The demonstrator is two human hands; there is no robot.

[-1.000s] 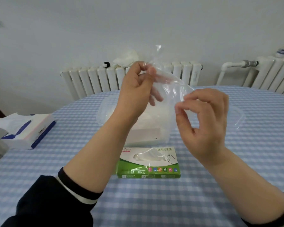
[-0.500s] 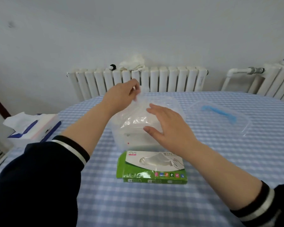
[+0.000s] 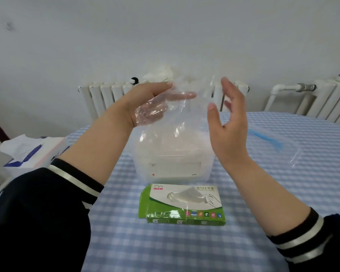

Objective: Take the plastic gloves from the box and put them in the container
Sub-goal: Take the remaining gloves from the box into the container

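A green and white glove box (image 3: 182, 205) lies flat on the checked table, close to me. Just behind it stands the clear plastic container (image 3: 204, 169), lidless, with a pale heap of gloves inside. Above the container hangs a clear plastic glove (image 3: 177, 116). My left hand (image 3: 145, 95) pinches its top edge, thumb above, and the fingers show through the film. My right hand (image 3: 228, 124) is raised to the right of the glove, palm turned left, fingers straight and apart, holding nothing.
The container's clear lid (image 3: 273, 142) with a blue seal lies to the right. A tissue box (image 3: 33, 154) sits at the table's left edge. White radiators (image 3: 106, 95) line the wall behind, with a white cloth (image 3: 159, 73) on top.
Both hands have risen from the container's opening. My left hand lifted the glove up, and my right hand came off the heap and opened beside it.
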